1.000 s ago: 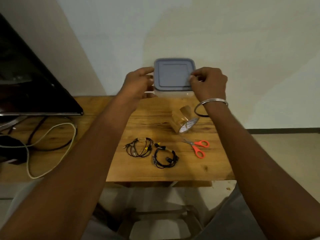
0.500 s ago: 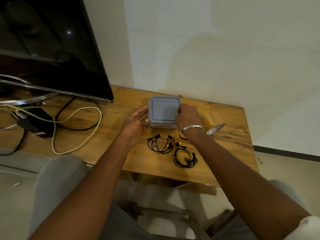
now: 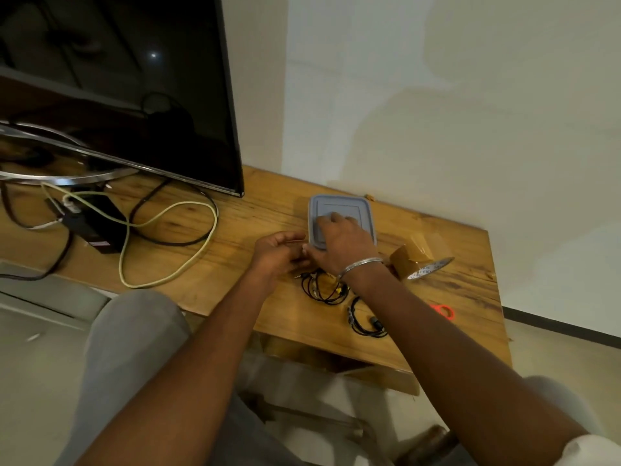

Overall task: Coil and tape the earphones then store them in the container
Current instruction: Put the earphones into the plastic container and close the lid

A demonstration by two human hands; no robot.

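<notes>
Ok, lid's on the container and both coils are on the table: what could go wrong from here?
One: the right hand lies on the closed lid with the left hand at its corner; a lid that pops suddenly could fly toward the tape roll. Two: the right forearm passes over both earphone coils, and the nearer coil sits close to the table's front edge, so a drawn-back arm might sweep it off.
</notes>
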